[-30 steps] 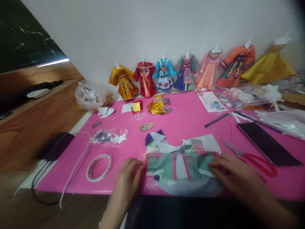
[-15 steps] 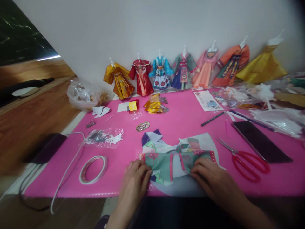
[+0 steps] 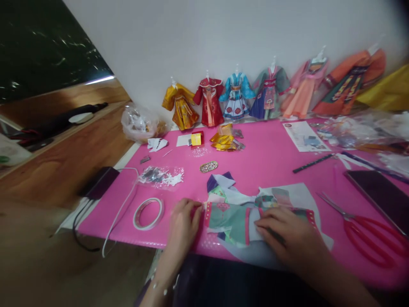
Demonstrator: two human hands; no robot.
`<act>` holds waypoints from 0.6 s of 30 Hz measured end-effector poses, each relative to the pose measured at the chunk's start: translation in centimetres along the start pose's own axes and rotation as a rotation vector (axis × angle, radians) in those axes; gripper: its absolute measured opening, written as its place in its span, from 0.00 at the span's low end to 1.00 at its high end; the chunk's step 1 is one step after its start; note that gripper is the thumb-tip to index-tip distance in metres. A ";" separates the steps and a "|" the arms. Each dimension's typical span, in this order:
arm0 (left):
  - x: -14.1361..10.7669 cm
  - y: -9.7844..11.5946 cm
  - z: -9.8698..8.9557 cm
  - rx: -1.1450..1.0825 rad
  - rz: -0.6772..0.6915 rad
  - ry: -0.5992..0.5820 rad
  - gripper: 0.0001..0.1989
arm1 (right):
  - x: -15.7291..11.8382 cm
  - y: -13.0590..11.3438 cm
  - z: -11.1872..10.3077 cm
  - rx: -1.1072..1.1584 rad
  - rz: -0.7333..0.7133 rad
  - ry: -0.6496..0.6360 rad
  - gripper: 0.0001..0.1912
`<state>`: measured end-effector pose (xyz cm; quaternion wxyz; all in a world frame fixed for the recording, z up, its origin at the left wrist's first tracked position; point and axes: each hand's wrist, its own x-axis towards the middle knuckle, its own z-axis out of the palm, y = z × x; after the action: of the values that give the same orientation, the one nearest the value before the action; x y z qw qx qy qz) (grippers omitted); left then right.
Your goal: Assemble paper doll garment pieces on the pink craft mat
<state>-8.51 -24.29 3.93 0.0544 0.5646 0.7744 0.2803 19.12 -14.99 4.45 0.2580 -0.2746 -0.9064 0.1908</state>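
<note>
A small doll garment [image 3: 230,219] of green cloth with pink edging lies in front of me, its pale lining showing in the middle. Beneath and behind it are white, purple and patterned cloth pieces [image 3: 220,182]. My left hand [image 3: 184,224] is just off the garment's left edge, fingers bent, with a gap between thumb and forefinger. Across the right panel lies my right hand [image 3: 286,228], fingers curled onto the cloth and hiding much of it. Red-handled scissors [image 3: 349,219] lie right of that hand. A tape roll [image 3: 137,215] lies left of my left hand.
Doll dresses on stands [image 3: 236,96] line the wall. A dark phone [image 3: 377,196], a printed sheet [image 3: 305,136] and plastic bags [image 3: 361,128] are on the right. An oval patterned piece [image 3: 208,166] lies mid-table. A black adapter [image 3: 100,183] and white cable [image 3: 123,204] are left.
The view has swung left, so things appear further right. My left hand has come off the garment's left edge. My right hand now covers more of the right panel.
</note>
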 end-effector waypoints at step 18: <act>-1.9 1.0 0.0 -0.114 -0.068 -0.042 0.04 | 9.7 -3.1 5.8 -0.098 -0.058 -0.212 0.05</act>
<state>-7.00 -25.76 3.94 0.1121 0.5395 0.7747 0.3101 7.66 -12.83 4.89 0.1526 -0.2388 -0.9444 0.1665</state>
